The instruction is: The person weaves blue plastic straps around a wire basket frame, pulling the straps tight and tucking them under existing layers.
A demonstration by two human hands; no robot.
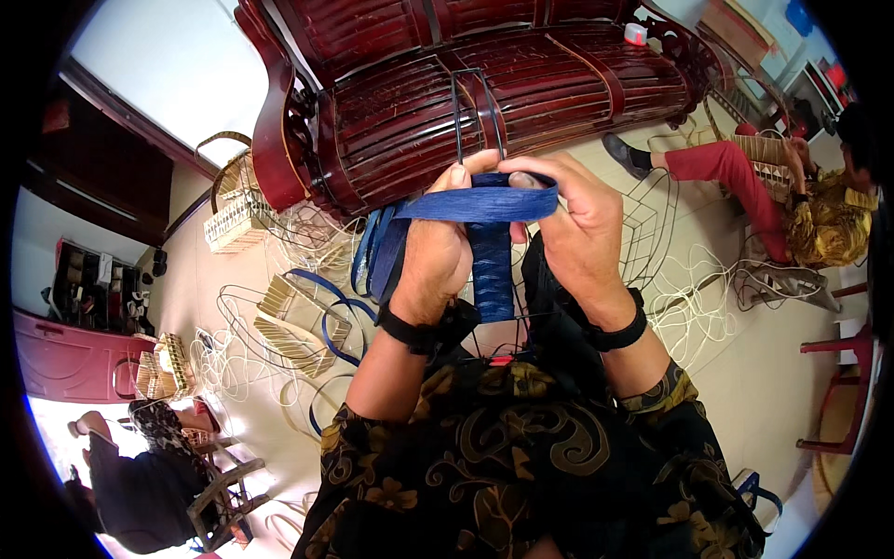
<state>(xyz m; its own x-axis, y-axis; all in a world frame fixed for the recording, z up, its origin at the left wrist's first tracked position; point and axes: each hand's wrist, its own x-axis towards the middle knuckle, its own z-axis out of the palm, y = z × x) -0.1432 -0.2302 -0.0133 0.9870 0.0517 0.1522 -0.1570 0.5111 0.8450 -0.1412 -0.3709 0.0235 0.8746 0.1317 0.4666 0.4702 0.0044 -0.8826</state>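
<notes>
A flat blue strip (466, 206) loops across the front of a narrow black wire frame (457, 121). Below that loop, the frame is wrapped in a band of blue weaving (492, 279). My left hand (436, 256) is closed around the frame's left side, its thumb upright beside the wire, with the strip crossing over it. On the other side, my right hand (589, 224) pinches the strip where it bends round at the top of the wrapping. Spare blue strip (365, 256) hangs in a bundle left of my left hand. The fingertips behind the strip are partly hidden.
Beyond my hands stands a dark red wooden bench (400, 112). Pale woven baskets (300, 321) and loose cream strands (689, 298) lie on the floor. One seated person (829, 224) works at right, another (154, 494) sits at lower left.
</notes>
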